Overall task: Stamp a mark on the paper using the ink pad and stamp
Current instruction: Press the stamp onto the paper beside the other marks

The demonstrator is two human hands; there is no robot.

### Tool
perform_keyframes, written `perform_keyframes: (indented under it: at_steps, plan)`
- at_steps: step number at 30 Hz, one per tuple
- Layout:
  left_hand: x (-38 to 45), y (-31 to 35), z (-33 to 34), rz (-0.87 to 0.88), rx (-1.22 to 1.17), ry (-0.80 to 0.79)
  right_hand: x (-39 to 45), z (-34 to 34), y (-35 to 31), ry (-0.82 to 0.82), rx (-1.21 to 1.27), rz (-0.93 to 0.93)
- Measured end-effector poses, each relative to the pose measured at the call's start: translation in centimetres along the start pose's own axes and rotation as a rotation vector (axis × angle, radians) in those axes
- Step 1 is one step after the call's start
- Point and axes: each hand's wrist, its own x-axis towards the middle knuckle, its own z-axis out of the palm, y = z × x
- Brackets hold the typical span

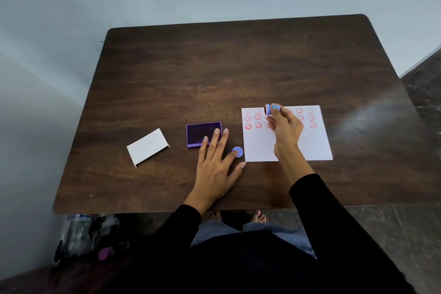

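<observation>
Over the far left part of the paper (298,143), the right hand (285,127) is pinching the stamp (268,109) between thumb and fingertips, its red face turned leftward and its short axis lying roughly level rather than pointing down at the sheet. The stamp is hanging above the top rows of red smiley marks (258,125), which are filling three rows across the far edge; the near half of the sheet is lying blank, directly below and toward the person from that hand. The ink pad (202,133) is sitting open to the left of the paper, well apart from the stamp, and the left hand (216,162) is resting flat with spread fingers, its fingertips lying on the pad's near right corner as if steadying it. A small blue round cap (237,152) is lying between the pad and the paper's left edge, just beside the left hand's index finger. The white lid (148,146) is lying farther left on the worktop (238,67). Judging by this, the right hand is the nearer one for either move: leftward to the pad, or down onto blank paper, with open room both ways.
</observation>
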Motion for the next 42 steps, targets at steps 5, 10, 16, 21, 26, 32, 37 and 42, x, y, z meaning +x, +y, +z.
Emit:
perform_keyframes:
  at_steps: [5, 10, 16, 21, 26, 32, 37, 42]
  plan:
    - [0.4, 0.1, -0.7, -0.179, -0.063, 0.041, 0.5, -1.5, -0.4, -0.057, 0.069, 0.032]
    - [5.6, -0.5, -0.9, -0.196, -0.079, -0.216, 1.3, -2.1, -0.7, -0.132, 0.033, 0.041]
    - [10.0, -1.6, 0.6, -0.012, 0.028, -0.514, 0.8, -1.8, 0.1, -0.102, -0.082, -0.106]
    - [10.2, -2.4, 1.6, -0.006, 0.003, -0.569, -1.1, -1.5, 2.7, -0.059, -0.267, -0.257]
    - [10.1, -2.4, 1.7, 0.009, -0.020, -0.546, -2.6, -1.6, 4.7, -0.017, -0.396, -0.428]
    - [10.1, -2.4, 1.6, -0.010, -0.093, -0.559, -3.5, -1.2, 5.8, 0.004, -0.526, -0.635]
    - [10.4, -2.3, 1.7, -0.002, -0.066, -0.552, -3.6, -1.0, 6.0, -0.009, -0.691, -0.701]
    - [10.3, -2.4, 1.9, 0.003, -0.062, -0.554, -3.8, -0.8, 5.9, -0.024, -0.772, -0.728]
